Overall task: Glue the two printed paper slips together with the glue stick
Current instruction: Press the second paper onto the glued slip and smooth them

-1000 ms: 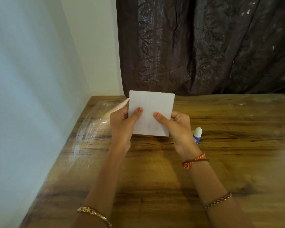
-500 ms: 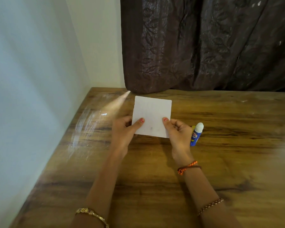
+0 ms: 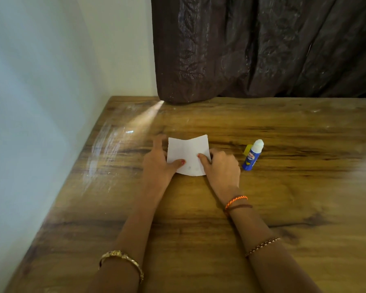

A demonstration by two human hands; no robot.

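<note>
Both hands have come down to the table (image 3: pixel 199 218) since a second ago: then the white paper (image 3: pixel 187 154) was held up off the wood, facing the camera; now its near edge sits on or just above the tabletop, close in front of the person. Left hand (image 3: pixel 156 166) pinches the paper's left edge, thumb on top near the bottom; right hand (image 3: pixel 222 166) pinches the right edge the same way, fingers curled behind. Sheet bows between the two grips, its far edge lifted. Only one white face is visible; cannot tell whether it is one slip or two already laid together, and no print shows on this side. Faint grey spots near the lower edge, nature unclear.

Glue stick (image 3: pixel 252 155) lies on its side just right of the right hand, apart from it, white cap on, a yellow piece beside it. It has not moved.

Judgement: the paper is being set down or pressed flat. If the slips are already joined, pressing remains; otherwise the glue stick has yet to be picked up.
</note>
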